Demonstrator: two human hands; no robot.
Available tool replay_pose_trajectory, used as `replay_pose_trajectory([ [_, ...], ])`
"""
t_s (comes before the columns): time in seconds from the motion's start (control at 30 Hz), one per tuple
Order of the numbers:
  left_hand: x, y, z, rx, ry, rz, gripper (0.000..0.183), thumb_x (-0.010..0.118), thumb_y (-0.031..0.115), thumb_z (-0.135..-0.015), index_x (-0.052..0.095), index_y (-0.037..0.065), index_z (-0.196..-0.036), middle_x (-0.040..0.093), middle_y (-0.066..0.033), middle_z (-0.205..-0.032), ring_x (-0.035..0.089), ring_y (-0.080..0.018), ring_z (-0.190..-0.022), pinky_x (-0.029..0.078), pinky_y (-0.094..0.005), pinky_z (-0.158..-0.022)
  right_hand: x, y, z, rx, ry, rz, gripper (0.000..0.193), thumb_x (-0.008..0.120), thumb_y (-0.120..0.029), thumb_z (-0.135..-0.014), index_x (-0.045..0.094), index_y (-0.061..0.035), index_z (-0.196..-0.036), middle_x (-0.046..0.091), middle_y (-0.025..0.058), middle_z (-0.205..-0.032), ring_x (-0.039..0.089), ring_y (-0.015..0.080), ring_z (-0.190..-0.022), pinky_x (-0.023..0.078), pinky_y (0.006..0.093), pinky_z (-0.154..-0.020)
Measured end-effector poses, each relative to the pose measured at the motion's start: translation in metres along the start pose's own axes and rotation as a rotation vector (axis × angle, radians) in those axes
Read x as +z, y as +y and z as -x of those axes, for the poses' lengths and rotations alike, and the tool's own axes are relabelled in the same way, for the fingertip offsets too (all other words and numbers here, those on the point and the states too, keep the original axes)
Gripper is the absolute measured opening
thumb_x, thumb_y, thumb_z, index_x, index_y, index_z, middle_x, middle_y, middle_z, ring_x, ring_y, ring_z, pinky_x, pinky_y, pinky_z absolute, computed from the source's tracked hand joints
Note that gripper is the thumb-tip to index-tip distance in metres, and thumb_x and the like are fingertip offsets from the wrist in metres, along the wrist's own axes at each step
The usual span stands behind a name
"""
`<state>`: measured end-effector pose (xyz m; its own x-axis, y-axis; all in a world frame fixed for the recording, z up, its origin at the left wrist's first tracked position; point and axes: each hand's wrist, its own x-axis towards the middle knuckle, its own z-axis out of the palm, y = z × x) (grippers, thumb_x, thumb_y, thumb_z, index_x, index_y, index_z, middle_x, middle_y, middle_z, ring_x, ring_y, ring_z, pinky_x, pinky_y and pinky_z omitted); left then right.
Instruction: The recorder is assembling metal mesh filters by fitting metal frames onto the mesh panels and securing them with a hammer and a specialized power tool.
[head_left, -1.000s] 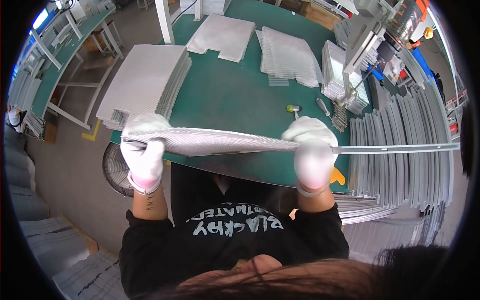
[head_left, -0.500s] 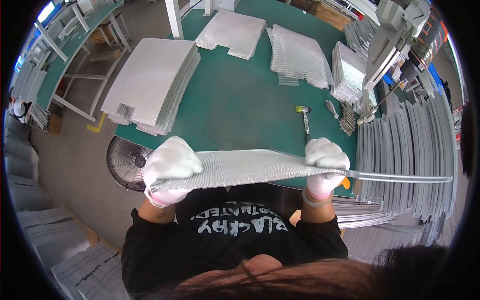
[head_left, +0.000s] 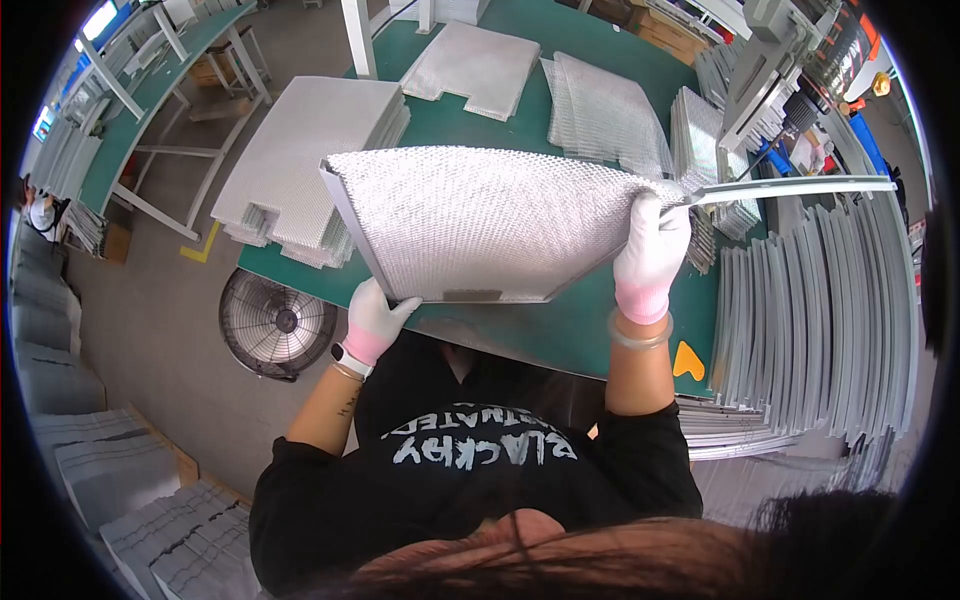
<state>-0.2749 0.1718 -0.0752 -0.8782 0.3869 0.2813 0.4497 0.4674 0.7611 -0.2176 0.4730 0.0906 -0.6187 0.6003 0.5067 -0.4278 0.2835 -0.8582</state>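
A silvery metal mesh panel (head_left: 490, 220) is tilted up over the front of the green table, with grey metal strips along its left and lower edges. My left hand (head_left: 376, 325), in a white glove with a pink cuff, grips its lower left corner, thumb stretched along the bottom strip. My gloved right hand (head_left: 648, 255) holds the upper right corner, fingers wrapped over the edge. From that corner a long thin metal strip (head_left: 800, 187) sticks out to the right. The panel hides the middle of the table.
Stacks of mesh sheets (head_left: 300, 150) lie on the green table (head_left: 480, 335) to the left and back. Many grey metal strips (head_left: 815, 320) stand in a row at right, below a machine with a drill-like head (head_left: 800, 110). A floor fan (head_left: 280, 320) stands at left.
The panel has swung from nearly level to upright and away from me. My right hand rose with its corner; my left shifted to the lower left corner. The protruding strip moved up.
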Motion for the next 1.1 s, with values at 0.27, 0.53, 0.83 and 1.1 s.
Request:
replay_pose_trajectory([
  [0.27,-0.011,0.007,-0.001,-0.062,-0.069,0.059,0.035,0.077,0.009,-0.076,0.062,-0.003,-0.105,0.068,-0.0194,-0.097,0.066,-0.0339,-0.094,0.050,-0.0390,-0.083,-0.008,-0.002,0.007,-0.074,-0.136,-0.062,0.028,0.062,-0.026,-0.096,0.059,0.0003,-0.106,0.061,0.0031,-0.098,0.053,0.0106,-0.089,0.041,0.0262,-0.084],
  [0.53,-0.091,0.138,-0.055,0.252,0.101,0.869,0.041,0.070,0.007,-0.081,0.057,-0.007,-0.116,0.065,-0.0139,-0.107,0.063,-0.0192,-0.096,0.050,-0.0319,-0.087,-0.022,0.003,0.013,-0.138,-0.203,-0.204,0.039,0.066,-0.041,-0.092,0.054,-0.0035,-0.092,0.057,0.0080,-0.084,0.052,0.0186,-0.076,0.043,0.0323,-0.070],
  [0.83,-0.082,0.115,-0.063,0.516,0.207,0.713,0.010,0.070,0.007,-0.082,0.065,-0.001,-0.082,0.065,-0.0099,-0.079,0.059,-0.0193,-0.067,0.047,-0.0302,-0.062,-0.013,0.002,0.020,-0.351,-0.314,-0.245,0.025,0.062,-0.027,-0.096,0.057,-0.0029,-0.100,0.062,0.0115,-0.083,0.058,0.0204,-0.072,0.045,0.0329,-0.066],
  [1.1,-0.071,0.108,-0.061,0.497,0.346,0.572,0.012,0.061,0.003,-0.088,0.056,-0.001,-0.098,0.060,-0.0097,-0.088,0.056,-0.0162,-0.077,0.047,-0.0290,-0.071,0.012,-0.020,0.026,-0.479,0.161,-0.174,0.096,0.077,0.006,-0.074,0.023,-0.0048,-0.153,0.063,0.0124,-0.103,0.059,0.0166,-0.093,0.049,0.0277,-0.082],
])
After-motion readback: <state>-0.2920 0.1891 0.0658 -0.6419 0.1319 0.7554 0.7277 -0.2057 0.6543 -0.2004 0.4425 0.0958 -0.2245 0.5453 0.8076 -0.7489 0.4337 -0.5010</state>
